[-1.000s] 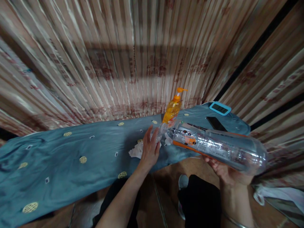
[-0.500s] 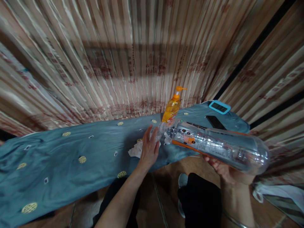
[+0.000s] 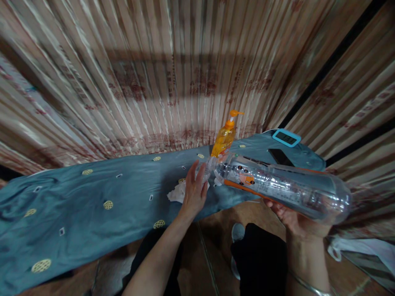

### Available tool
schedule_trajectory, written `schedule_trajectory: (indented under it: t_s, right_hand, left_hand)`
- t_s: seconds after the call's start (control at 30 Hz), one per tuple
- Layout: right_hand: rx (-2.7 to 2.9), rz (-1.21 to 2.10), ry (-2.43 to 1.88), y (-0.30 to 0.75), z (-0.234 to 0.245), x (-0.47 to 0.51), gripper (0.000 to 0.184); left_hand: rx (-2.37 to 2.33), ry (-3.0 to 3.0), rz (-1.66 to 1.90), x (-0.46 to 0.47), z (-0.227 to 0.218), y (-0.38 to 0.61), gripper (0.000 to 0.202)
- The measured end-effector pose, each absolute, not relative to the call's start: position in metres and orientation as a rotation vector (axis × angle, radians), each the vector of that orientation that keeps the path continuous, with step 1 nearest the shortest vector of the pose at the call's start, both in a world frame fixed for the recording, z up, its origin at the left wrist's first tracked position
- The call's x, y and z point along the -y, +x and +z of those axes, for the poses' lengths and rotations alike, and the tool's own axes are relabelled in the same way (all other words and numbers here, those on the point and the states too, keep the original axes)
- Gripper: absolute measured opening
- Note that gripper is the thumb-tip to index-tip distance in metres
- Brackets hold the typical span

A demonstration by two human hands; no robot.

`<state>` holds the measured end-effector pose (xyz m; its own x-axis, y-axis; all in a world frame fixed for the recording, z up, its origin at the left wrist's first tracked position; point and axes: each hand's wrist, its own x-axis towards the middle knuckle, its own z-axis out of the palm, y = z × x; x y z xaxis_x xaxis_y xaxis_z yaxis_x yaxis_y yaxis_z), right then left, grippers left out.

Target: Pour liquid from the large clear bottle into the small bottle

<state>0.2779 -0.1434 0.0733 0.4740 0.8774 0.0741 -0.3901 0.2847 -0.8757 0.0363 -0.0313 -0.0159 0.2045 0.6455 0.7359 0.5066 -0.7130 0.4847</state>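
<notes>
My right hand (image 3: pixel 294 222) grips the underside of a large clear plastic bottle (image 3: pixel 284 187) with an orange-edged label, held almost level with its neck pointing left. My left hand (image 3: pixel 194 189) is at the bottle's mouth, fingers curled round the neck or cap; what they pinch is hidden. Under that hand lies a crumpled white tissue (image 3: pixel 176 193) on a blue-grey cloth with yellow round patterns (image 3: pixel 92 205). An orange pump bottle (image 3: pixel 225 137) stands upright just behind the clear bottle's neck.
A blue-framed digital device (image 3: pixel 286 137) and a dark phone (image 3: pixel 279 156) lie at the cloth's right end. Striped curtains (image 3: pixel 173 74) hang close behind. My dark trouser legs and a brown floor are below. A white bag (image 3: pixel 361 250) lies at lower right.
Almost nothing has moved. The view shifted slightly and the bottle's base rose a little; my left hand stays at the bottle's mouth.
</notes>
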Motion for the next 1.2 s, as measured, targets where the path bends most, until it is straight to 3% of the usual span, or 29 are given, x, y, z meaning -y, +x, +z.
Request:
schedule_trajectory:
  t_s: [0.37, 0.63, 0.8, 1.2]
  right_hand:
    - [0.595, 0.929, -0.922, 0.278, 0.065, 0.141, 0.07]
    - [0.644, 0.97, -0.91, 0.281, 0.063, 0.141, 0.057]
    - [0.677, 0.985, -0.874, 0.281, 0.06, 0.142, 0.06]
    - [0.72, 1.099, -0.821, 0.282, 0.061, 0.142, 0.06]
  left_hand:
    - [-1.174, 2.325, 1.466, 0.034, -0.012, 0.035, 0.059]
    - [-1.18, 2.288, 1.528, 0.034, -0.015, 0.036, 0.06]
    - [-1.225, 2.267, 1.542, 0.033, -0.017, 0.036, 0.069]
    - [-1.188, 2.355, 1.563, 0.036, -0.012, 0.034, 0.062]
